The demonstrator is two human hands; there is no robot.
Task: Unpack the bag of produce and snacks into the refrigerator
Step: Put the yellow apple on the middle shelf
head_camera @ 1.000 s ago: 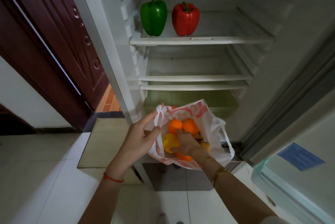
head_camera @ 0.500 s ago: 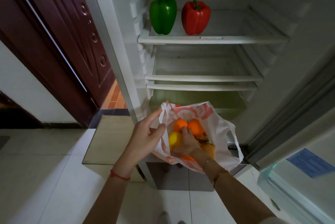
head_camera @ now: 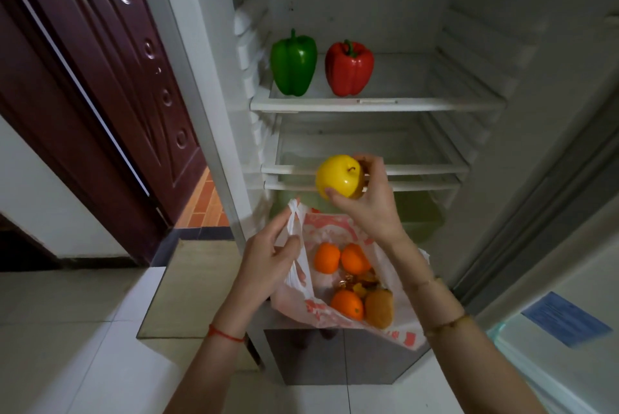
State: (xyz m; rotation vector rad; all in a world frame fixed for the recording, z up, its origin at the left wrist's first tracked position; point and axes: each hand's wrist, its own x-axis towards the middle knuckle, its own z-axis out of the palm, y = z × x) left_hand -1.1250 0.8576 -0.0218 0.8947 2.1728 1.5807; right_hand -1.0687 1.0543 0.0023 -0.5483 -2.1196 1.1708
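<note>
While the left hand point(head_camera: 268, 253) pinches the bag point(head_camera: 335, 229), print unreadable, the right hand point(head_camera: 371, 202) grips an apple point(head_camera: 338, 176)

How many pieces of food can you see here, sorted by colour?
Green: 1, green pepper
Red: 1, red pepper
Yellow: 1, yellow apple
Orange: 3, oranges
Brown: 1, brown item in the bag
Total: 7

You see a dim, soft-lit scene with faint shadows, wide-angle bending at the edges, and slight softness overall.

Head-worn view, down into refrigerator point(head_camera: 368, 105)
</note>
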